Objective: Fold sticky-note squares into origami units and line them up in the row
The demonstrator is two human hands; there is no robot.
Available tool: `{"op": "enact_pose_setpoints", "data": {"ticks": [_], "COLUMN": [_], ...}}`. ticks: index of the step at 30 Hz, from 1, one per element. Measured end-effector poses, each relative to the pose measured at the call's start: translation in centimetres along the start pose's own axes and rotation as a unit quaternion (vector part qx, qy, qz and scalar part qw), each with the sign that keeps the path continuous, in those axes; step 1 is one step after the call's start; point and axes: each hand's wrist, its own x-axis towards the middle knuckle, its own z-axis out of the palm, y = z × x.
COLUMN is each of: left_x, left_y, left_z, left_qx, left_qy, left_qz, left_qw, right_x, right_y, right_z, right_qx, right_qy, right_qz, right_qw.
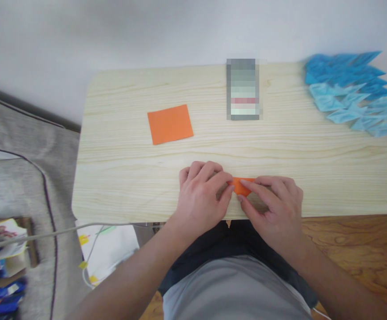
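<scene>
A small folded piece of orange paper (241, 186) lies at the table's near edge, between my two hands. My left hand (204, 189) pinches its left end between thumb and forefinger, the other fingers curled against the tabletop. On the right side, my right hand (276, 200) has its forefinger pressed on the paper's face and its thumb at the lower edge. Parts of the paper are covered by my fingers. Farther back on the left rests a flat orange paper rectangle (170, 125), touched by neither hand.
A phone-like device (244, 89), blurred by pixels, lies at the table's back. Dark and light blue folded paper pieces (346, 93) are heaped at the back right. A pale cable (113, 226) runs along the near left edge of the wooden table (120, 178). A box of items (6, 249) stands lower left.
</scene>
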Motion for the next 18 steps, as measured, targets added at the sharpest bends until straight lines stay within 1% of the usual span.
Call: {"op": "enact_pose_setpoints", "data": {"ticks": [7, 11, 14, 18], "left_x": [0.8, 1.1, 1.3, 1.2], "left_y": [-0.3, -0.8, -0.8, -0.5], "left_z": [-0.3, -0.3, -0.3, -0.2], "left_qx": [0.0, -0.017, -0.011, 0.003], "left_qy": [-0.023, -0.019, -0.012, -0.009], "left_qz": [-0.006, -0.018, -0.029, -0.035], "left_qw": [1.0, 1.0, 0.999, 0.999], "right_x": [0.5, 0.7, 1.0, 1.7], "right_y": [-0.4, -0.7, -1.1, -1.1], "right_z": [0.1, -0.1, -0.2, -0.4], "right_qx": [-0.014, -0.021, -0.03, -0.03], "right_qy": [-0.016, -0.017, -0.02, -0.046], "right_qz": [0.015, 0.019, 0.025, 0.036], "right_qw": [1.0, 0.999, 0.999, 0.998]}}
